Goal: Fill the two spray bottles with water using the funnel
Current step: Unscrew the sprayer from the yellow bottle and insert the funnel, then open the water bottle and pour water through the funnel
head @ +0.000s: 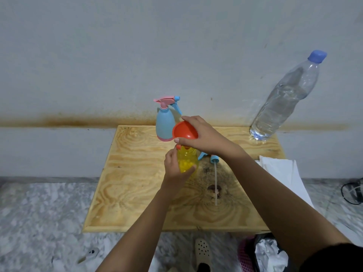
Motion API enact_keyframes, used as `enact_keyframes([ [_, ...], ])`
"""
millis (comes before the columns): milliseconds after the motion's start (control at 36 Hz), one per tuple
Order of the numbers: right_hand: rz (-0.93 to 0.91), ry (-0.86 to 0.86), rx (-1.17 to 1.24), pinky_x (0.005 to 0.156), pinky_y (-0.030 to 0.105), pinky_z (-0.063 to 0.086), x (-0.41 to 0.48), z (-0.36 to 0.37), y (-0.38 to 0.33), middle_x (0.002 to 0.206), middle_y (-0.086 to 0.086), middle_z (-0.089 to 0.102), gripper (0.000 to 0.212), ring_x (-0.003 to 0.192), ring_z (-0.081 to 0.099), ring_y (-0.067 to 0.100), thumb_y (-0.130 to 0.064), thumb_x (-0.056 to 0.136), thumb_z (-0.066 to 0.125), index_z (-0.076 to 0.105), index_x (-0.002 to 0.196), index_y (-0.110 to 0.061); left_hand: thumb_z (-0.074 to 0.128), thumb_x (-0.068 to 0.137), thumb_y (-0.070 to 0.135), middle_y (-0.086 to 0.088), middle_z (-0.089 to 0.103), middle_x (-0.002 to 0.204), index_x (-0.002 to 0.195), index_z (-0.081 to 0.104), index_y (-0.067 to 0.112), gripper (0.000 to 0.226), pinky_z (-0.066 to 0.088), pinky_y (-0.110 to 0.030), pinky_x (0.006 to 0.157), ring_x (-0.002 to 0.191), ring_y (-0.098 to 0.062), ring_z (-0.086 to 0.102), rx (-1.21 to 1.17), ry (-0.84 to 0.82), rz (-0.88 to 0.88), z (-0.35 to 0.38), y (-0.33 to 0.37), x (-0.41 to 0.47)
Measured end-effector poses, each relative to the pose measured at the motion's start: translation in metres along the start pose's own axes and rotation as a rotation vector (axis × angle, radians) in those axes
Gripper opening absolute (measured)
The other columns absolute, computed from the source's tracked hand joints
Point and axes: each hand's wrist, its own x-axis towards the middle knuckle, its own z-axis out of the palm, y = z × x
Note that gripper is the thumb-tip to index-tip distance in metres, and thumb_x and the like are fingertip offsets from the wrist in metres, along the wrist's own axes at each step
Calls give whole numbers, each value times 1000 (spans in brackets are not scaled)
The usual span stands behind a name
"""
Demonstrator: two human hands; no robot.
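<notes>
A yellow spray bottle [188, 160] stands uncapped at the middle of the wooden table [129, 185], and my left hand [174, 168] grips its body from the left. My right hand [204, 137] holds a red funnel [184, 130] by its rim, with the spout at the yellow bottle's mouth. Behind them stands a blue spray bottle [165, 124] with a pink base and its pink and blue trigger head on. The yellow bottle's blue spray head [213, 159] lies on the table to the right, its dip tube [215, 183] pointing toward me. A large clear water bottle [282, 101] with a blue cap stands at the back right corner.
White paper sheets [282, 173] lie over the table's right edge. A pink basket [247, 256] with crumpled paper sits on the floor at the lower right. A grey wall rises right behind the table. My foot in a white clog [202, 250] shows below the front edge.
</notes>
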Motion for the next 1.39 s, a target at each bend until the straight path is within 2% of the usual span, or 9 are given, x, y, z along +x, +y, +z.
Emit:
enact_keyframes([
  [222, 17, 102, 7, 99, 18, 23, -14, -12, 6, 149, 3, 32, 68, 135, 32, 16, -40, 88, 60, 30, 146, -19, 64, 65, 65, -1, 7, 156, 152, 0, 20, 117, 20, -40, 113, 143, -20, 7, 153, -100, -136, -8, 2, -14],
  [306, 56, 127, -16, 104, 21, 22, -31, -18, 19, 149, 4, 32, 64, 137, 31, 17, -37, 90, 58, 32, 145, -17, 65, 67, 63, -9, 19, 153, 150, 13, 11, 111, 25, -39, 112, 141, -26, 17, 248, -94, -165, -11, 1, -26],
  [417, 145, 131, -70, 108, 26, 23, -65, -19, 45, 149, 6, 32, 64, 138, 30, 20, -33, 91, 58, 31, 145, -14, 70, 79, 47, -4, 48, 122, 130, 43, 4, 72, 33, -26, 91, 121, -28, 44, 378, -31, -65, -10, 0, -55],
  [528, 268, 137, -139, 110, 32, 25, -104, -15, 75, 150, 7, 30, 63, 138, 28, 22, -32, 91, 58, 30, 145, -15, 45, 76, 70, -16, 59, 109, 117, 52, -2, 83, 43, -35, 86, 104, -33, 55, 527, -166, 15, 4, -10, -75],
  [694, 430, 168, -271, 110, 32, 26, -151, -20, 115, 151, 6, 29, 66, 140, 26, 22, -36, 88, 59, 30, 145, -18, 49, 80, 60, -22, 63, 111, 116, 56, -8, 78, 46, -36, 91, 105, -35, 60, 562, -317, 201, 40, 20, -70],
  [806, 470, 183, -418, 111, 34, 26, -169, -33, 136, 149, 6, 34, 65, 138, 28, 22, -39, 88, 57, 31, 144, -17, 48, 84, 65, -10, 22, 156, 149, 21, 5, 92, 16, -30, 117, 145, -22, 19, 546, -432, 245, 63, 63, -46],
  [889, 509, 195, -484, 110, 35, 26, -172, -49, 149, 149, 6, 33, 65, 138, 27, 23, -41, 90, 53, 29, 144, -16, 51, 89, 57, -1, 0, 161, 152, 2, 15, 90, 8, -29, 117, 147, -15, 1, 579, -446, 308, 82, 90, -20],
  [1111, 565, 257, -437, 115, 35, 18, -150, -93, 188, 154, 8, 23, 71, 144, 17, 24, -40, 91, 52, 20, 148, -14, 48, 91, 56, -7, -4, 160, 151, -2, 6, 92, -4, -20, 112, 147, -16, -4, 623, -397, 540, 126, 165, 63],
  [1389, 457, 377, -314, 108, 31, 27, -73, -155, 234, 141, 9, 39, 73, 132, 35, 25, -39, 84, 62, 28, 141, -8, 53, 90, 53, -5, -3, 160, 150, -3, 7, 94, 0, -20, 116, 147, -13, -3, 527, -249, 643, 185, 241, 145],
])
